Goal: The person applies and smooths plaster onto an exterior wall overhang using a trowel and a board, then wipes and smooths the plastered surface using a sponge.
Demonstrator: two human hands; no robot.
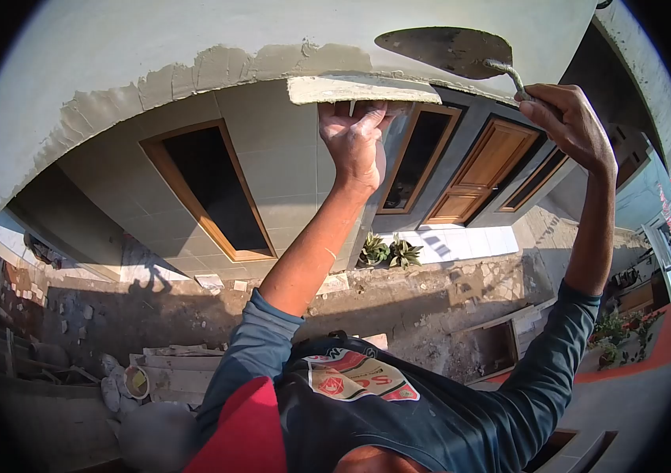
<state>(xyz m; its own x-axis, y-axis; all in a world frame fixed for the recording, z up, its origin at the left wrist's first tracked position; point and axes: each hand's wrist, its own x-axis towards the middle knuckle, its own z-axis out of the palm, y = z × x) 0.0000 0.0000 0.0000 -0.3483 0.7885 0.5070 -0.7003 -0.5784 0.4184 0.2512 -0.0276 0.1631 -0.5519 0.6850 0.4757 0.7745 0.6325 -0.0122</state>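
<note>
Head camera, trowel (454, 51) pointing left, long axis crosswise, right hand (576, 126) closed on handle (544, 107), left hand (355, 146) gripping board (363, 89)

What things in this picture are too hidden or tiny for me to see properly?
All in the head view:
- The grip end of the trowel: mostly wrapped inside the right hand.
- How the left hand grips the board: bent fingers and the board's edge hide it.
- All the words on the shirt: folds and slant hide some, and the small print is too tiny.
- What's behind the left window: it's too dark.
</note>
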